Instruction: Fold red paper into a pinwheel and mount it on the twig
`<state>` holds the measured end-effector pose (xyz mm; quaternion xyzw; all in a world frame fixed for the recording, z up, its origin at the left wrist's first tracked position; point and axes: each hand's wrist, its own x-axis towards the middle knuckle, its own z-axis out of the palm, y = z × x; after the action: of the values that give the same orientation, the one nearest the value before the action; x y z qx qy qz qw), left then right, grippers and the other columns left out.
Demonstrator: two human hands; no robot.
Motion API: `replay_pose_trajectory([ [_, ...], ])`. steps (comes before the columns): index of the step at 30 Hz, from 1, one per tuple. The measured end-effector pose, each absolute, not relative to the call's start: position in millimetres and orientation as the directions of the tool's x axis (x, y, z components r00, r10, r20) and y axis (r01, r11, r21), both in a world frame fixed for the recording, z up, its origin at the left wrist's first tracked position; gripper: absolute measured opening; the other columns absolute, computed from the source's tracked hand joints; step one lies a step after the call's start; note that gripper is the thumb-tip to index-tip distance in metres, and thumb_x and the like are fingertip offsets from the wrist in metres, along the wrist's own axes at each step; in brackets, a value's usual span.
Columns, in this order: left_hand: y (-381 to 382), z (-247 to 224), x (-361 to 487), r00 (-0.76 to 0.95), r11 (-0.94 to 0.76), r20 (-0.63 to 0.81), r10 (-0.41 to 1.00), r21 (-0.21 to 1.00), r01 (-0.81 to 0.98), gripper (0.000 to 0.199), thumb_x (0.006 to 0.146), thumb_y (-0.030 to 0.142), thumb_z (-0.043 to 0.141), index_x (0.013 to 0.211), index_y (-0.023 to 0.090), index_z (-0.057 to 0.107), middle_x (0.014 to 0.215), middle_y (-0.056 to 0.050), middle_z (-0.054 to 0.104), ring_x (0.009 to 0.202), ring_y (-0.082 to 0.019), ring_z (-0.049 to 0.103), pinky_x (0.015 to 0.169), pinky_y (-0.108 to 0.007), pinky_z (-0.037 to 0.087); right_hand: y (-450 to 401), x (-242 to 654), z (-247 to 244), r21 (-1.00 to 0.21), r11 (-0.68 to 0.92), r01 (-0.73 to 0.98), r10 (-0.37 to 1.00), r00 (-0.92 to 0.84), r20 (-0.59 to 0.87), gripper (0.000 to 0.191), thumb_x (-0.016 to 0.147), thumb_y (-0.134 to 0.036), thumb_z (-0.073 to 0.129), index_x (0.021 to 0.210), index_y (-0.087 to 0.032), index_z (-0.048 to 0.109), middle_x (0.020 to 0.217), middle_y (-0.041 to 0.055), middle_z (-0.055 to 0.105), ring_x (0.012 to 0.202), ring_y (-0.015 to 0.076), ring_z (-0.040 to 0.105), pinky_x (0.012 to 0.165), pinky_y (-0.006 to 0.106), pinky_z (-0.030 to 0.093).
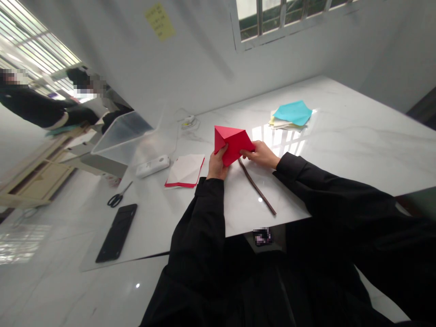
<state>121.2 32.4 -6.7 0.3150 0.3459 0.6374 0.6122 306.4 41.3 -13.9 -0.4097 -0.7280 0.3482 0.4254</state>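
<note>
A sheet of red paper, partly folded with a flap at its upper left, is held above the white table between both hands. My left hand is closed on its lower left, the thumb lying over the front. At the lower right edge, my right hand pinches the paper. Below the hands a thin brown stick lies on the table, its upper end close under the paper. To the left rests a stack of paper, pale on top with red sheets showing at its edges.
A blue sheet tops a paper pile at the back right. On the left are a white power strip, scissors, a black slab-like object and a clear plastic bin. Two people sit beyond the table.
</note>
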Motion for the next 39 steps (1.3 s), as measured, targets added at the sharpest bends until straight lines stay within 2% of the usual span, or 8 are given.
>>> replay_pose_trajectory([
  [9,32.7,-7.9,119.9,-0.057,-0.014,-0.02,0.998,0.841,-0.541,0.046,0.068,0.032,0.095,0.103,0.012,0.074,0.102,-0.013,0.08,0.102,-0.028,0.077,0.09,-0.034,0.06,40.0,306.8,-12.4,-0.841,0.434,0.323,0.888,-0.313,0.337,0.027,0.09,-0.036,0.067,0.074,-0.016,0.074,0.071,0.0037,0.075,0.065,0.0164,0.064,0.066,0.026,0.043],
  [16,32.2,-7.4,120.1,-0.061,-0.021,-0.015,0.998,0.837,-0.547,0.043,0.067,0.03,0.094,0.1,0.011,0.073,0.098,-0.013,0.08,0.1,-0.027,0.077,0.088,-0.033,0.06,41.2,306.7,-13.9,-0.839,0.43,0.333,0.889,-0.319,0.329,0.026,0.091,-0.035,0.067,0.075,-0.016,0.075,0.071,0.0039,0.075,0.065,0.0166,0.065,0.066,0.026,0.042],
  [26,31.9,-6.0,120.8,-0.062,-0.02,-0.017,0.998,0.837,-0.547,0.04,0.068,0.027,0.092,0.098,0.012,0.073,0.099,-0.013,0.08,0.108,-0.03,0.076,0.094,-0.036,0.06,39.4,306.7,-11.7,-0.85,0.408,0.333,0.899,-0.312,0.309,0.027,0.089,-0.034,0.067,0.071,-0.015,0.074,0.069,0.0043,0.073,0.063,0.0157,0.064,0.063,0.025,0.042],
  [34,32.4,-6.0,119.8,-0.05,-0.006,-0.026,0.998,0.837,-0.548,0.042,0.068,0.028,0.093,0.101,0.012,0.072,0.103,-0.013,0.08,0.105,-0.028,0.076,0.095,-0.035,0.059,37.4,306.8,-8.8,-0.86,0.398,0.318,0.901,-0.312,0.302,0.032,0.09,-0.04,0.067,0.069,-0.016,0.071,0.068,0.0041,0.071,0.063,0.0156,0.063,0.063,0.026,0.042],
  [39,32.2,-5.0,120.3,-0.061,0.005,-0.047,0.997,0.835,-0.55,0.04,0.073,0.029,0.091,0.104,0.012,0.073,0.104,-0.013,0.08,0.102,-0.026,0.077,0.092,-0.034,0.06,37.8,307.9,-10.4,-0.879,0.386,0.279,0.9,-0.323,0.293,0.048,0.097,-0.054,0.059,0.069,-0.016,0.07,0.066,0.0043,0.068,0.061,0.0145,0.06,0.06,0.025,0.042],
])
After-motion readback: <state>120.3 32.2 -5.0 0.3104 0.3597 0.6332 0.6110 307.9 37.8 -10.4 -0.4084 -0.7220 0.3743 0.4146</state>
